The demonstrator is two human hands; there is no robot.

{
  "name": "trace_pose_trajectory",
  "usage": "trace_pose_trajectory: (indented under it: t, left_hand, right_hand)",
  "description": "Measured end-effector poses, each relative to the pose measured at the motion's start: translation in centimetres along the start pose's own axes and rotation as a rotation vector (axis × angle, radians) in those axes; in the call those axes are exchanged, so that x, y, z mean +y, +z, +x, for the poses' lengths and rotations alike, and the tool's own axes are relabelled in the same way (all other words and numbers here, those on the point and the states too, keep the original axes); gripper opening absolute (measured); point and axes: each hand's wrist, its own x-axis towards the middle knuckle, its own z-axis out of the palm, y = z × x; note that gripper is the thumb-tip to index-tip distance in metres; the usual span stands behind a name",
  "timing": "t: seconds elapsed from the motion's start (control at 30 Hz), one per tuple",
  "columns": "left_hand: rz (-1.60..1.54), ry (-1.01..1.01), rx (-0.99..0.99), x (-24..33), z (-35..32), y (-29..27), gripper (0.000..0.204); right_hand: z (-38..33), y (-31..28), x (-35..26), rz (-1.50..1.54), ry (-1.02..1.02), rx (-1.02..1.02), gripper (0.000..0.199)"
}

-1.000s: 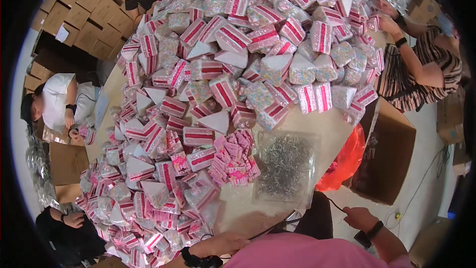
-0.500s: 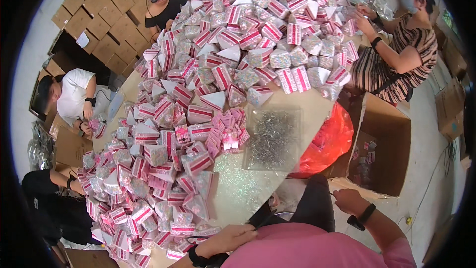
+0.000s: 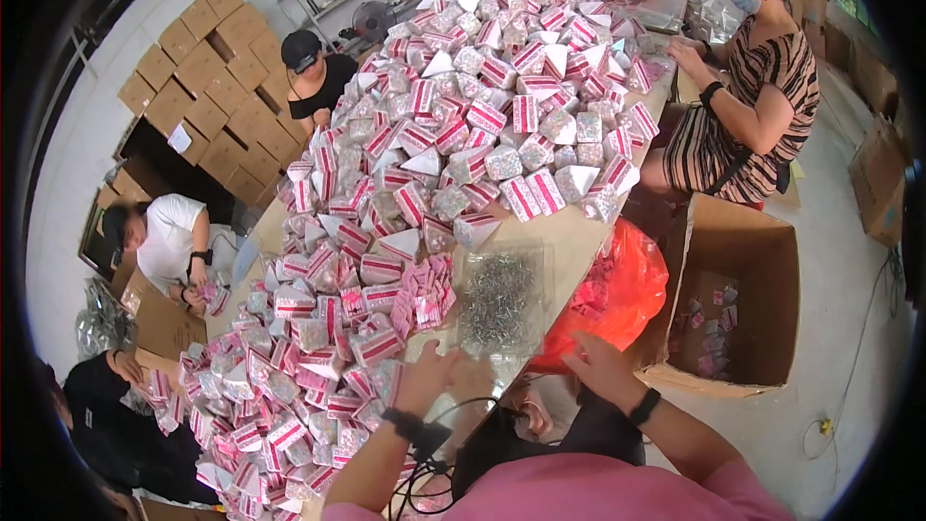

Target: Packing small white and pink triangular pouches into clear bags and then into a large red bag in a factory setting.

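My left hand (image 3: 436, 376) is over the near part of the table, just below a clear tray (image 3: 470, 341) of small metal pieces (image 3: 497, 289). Its fingers are smeared by motion, and whether they hold anything is unclear. My right hand (image 3: 606, 373) is by the near edge of a red plastic bag (image 3: 632, 304), fingers stretched forward and apart, with nothing visible in them. Pink shows inside that bag. Left of the tray lies a heap of small pink cards (image 3: 422, 291). Beyond them spreads a large pile of wedge-shaped packages (image 3: 449, 203) with pink bands.
An open cardboard box (image 3: 743, 328) with a few small packages inside stands to my right. A person in stripes (image 3: 762, 106) sits at the table's right; others work along its left. Cables (image 3: 420, 482) hang by my left forearm. Cartons (image 3: 207, 87) are stacked against the far wall.
Both hands have risen from near my lap and moved forward, the left to the table beside the tray, the right toward the red bag. The view has tilted up slightly.
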Motion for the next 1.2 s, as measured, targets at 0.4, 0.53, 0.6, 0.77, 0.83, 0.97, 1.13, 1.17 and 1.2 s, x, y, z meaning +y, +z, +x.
trace_pose_trajectory:
  t: [0.4,0.53,0.6,0.77,0.83,0.97,1.13,1.17,1.2]
  left_hand:
    - [0.122,0.207,0.101,-2.0,5.1,5.5,0.039]
    - [0.096,0.278,0.054,-0.9,5.4,6.2,0.041]
    - [0.056,0.250,-0.008,2.6,5.6,6.5,0.043]
    - [-0.323,0.161,-0.087,2.7,6.4,6.2,0.049]
    - [-0.375,0.201,-0.134,1.6,6.0,5.1,0.053]
    - [-0.410,0.161,-0.117,0.0,3.9,3.6,0.048]
    - [-0.454,0.151,-0.136,-0.3,3.3,2.4,0.042]
    - [-0.467,0.133,-0.156,-0.8,3.2,2.1,0.041]
    - [-0.476,0.112,-0.179,-1.4,2.9,1.9,0.041]
  right_hand:
    - [8.2,2.2,1.1,0.015,0.164,0.125,0.047]
    - [6.7,1.5,1.5,0.239,0.239,0.200,0.045]
    - [7.8,1.3,4.1,0.036,0.220,0.311,0.045]
    - [9.4,0.6,2.5,-0.029,0.229,0.367,0.041]
    - [9.5,0.6,1.6,-0.038,0.191,0.342,0.036]
    - [10.0,1.1,-1.6,-0.392,-0.186,0.360,0.029]
    - [13.4,3.3,-3.6,-0.672,-0.304,-0.091,0.024]
    - [13.8,3.7,-3.8,-0.681,-0.311,-0.082,0.023]
    - [14.0,4.3,-3.8,-0.687,-0.314,-0.072,0.022]
